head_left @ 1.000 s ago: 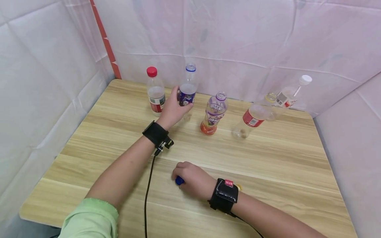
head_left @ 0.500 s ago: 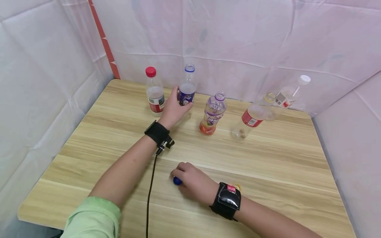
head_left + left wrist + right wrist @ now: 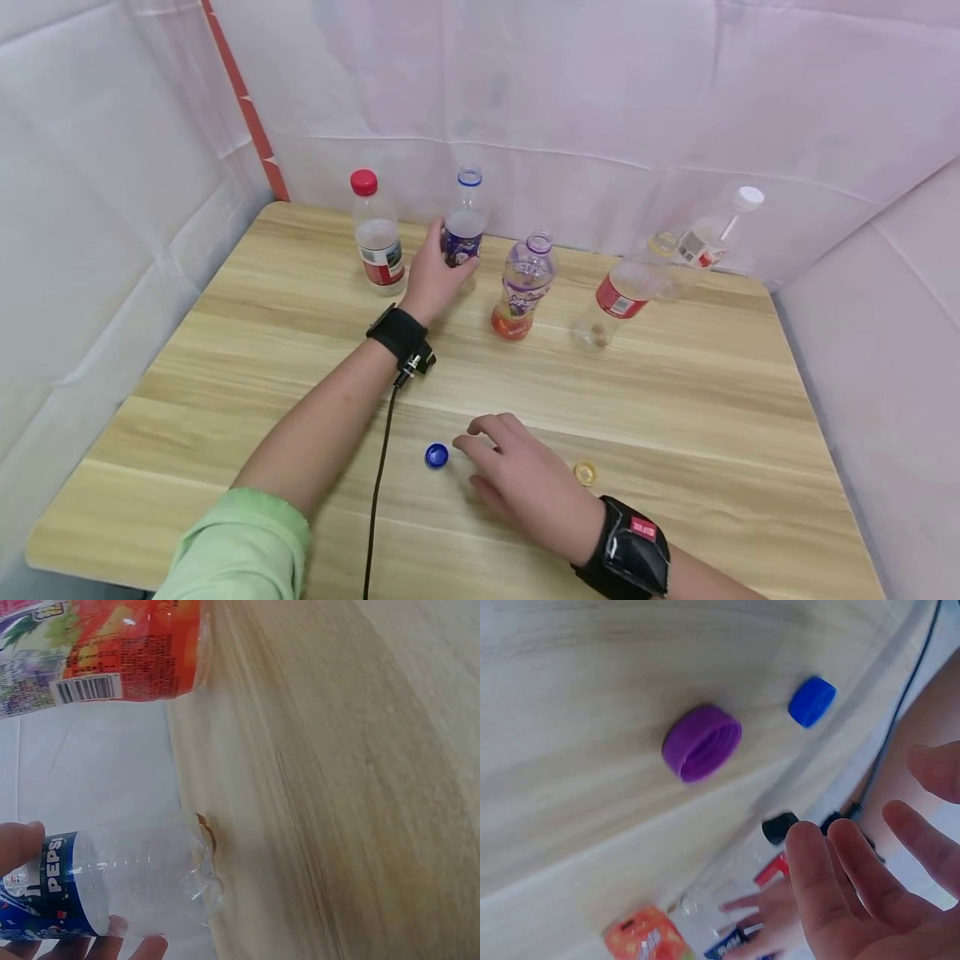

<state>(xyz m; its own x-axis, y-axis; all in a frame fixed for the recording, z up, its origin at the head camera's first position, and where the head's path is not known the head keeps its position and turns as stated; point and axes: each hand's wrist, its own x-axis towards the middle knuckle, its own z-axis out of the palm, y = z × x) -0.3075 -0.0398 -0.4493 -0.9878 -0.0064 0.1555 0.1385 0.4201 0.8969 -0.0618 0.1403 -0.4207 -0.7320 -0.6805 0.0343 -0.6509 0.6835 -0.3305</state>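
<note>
- Blue plastic cap [image 3: 437,456]: it lies loose on the table [image 3: 675,400] in front of me, just beside my right hand [image 3: 528,483], touching neither hand.
- What has just changed: my right fingers have let go of this cap and moved off to the right, so setting it down looks done.
- My right hand holds nothing, its fingers loosely bent. From that wrist, a purple cap [image 3: 703,742] shows lying near the blue one.
- Yellow cap [image 3: 585,474]: on the table right of my right hand, now in full view.
- My left hand [image 3: 435,279] grips an upright Pepsi bottle [image 3: 463,223] round its label; the blue-ringed mouth is bare.
- Further out: a red-capped bottle [image 3: 378,250] to the left; to the right, an uncapped purple-ringed bottle [image 3: 522,292], a red-labelled bottle [image 3: 622,292] and a white-capped bottle [image 3: 705,242].
</note>
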